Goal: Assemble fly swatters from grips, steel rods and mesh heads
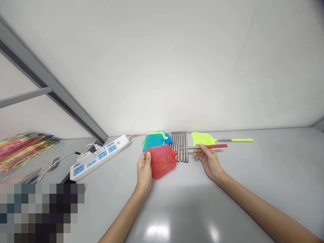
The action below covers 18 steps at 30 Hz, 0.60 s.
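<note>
My left hand (145, 170) grips a red fly swatter head (163, 162) by its left edge, thumb on top; its short socket points right. In my right hand (208, 161) is a metal rod with a red handle (217, 146), pinched near the middle with its thin tip toward the red head. A gap separates tip and socket. Behind the red head lie blue swatter heads (154, 140), with yellow-green edges showing beneath. Several metal rods (182, 141) lie side by side between my hands. Beyond my right hand rests a yellow-green fly swatter (202, 138) with its handle attached.
A white power strip (101, 157) with plugs and cables lies to the left. Farther left are colourful items in clear plastic (25, 148). A grey metal frame post (55, 87) slants down to the grey table (253, 182), and a white wall stands behind.
</note>
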Motion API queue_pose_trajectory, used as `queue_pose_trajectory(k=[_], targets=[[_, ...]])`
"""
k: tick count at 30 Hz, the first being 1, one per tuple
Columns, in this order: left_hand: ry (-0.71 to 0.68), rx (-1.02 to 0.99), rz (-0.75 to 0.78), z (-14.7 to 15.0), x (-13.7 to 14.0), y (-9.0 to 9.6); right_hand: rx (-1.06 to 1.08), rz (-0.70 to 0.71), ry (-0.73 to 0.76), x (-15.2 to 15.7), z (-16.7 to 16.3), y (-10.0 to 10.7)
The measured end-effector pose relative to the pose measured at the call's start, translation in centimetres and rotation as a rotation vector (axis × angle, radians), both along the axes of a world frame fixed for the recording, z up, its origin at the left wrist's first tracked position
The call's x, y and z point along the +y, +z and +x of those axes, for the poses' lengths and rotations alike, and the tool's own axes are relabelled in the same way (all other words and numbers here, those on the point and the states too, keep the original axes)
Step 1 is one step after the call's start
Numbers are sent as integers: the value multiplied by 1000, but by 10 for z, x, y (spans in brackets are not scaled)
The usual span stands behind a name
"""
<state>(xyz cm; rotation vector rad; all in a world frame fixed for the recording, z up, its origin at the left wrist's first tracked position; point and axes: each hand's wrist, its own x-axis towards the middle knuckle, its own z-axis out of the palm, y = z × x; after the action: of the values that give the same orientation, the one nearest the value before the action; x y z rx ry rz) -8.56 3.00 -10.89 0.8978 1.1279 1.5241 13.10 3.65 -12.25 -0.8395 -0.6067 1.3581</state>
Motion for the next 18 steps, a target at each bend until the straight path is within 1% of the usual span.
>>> queue_pose_trajectory(k=[3,6,12,18], targets=[[12,17,10,0,0,-3,38,-6,-10,-5,-7,0],[10,14,-13,1,0,-6,65,-20,-30,-8,-11,-2],[3,34,-27,1,-1,-7,1,-13,9,-8,-12,-5],[20,53,-31,2,-1,-6,-29,-11,33,-8,-12,-4]])
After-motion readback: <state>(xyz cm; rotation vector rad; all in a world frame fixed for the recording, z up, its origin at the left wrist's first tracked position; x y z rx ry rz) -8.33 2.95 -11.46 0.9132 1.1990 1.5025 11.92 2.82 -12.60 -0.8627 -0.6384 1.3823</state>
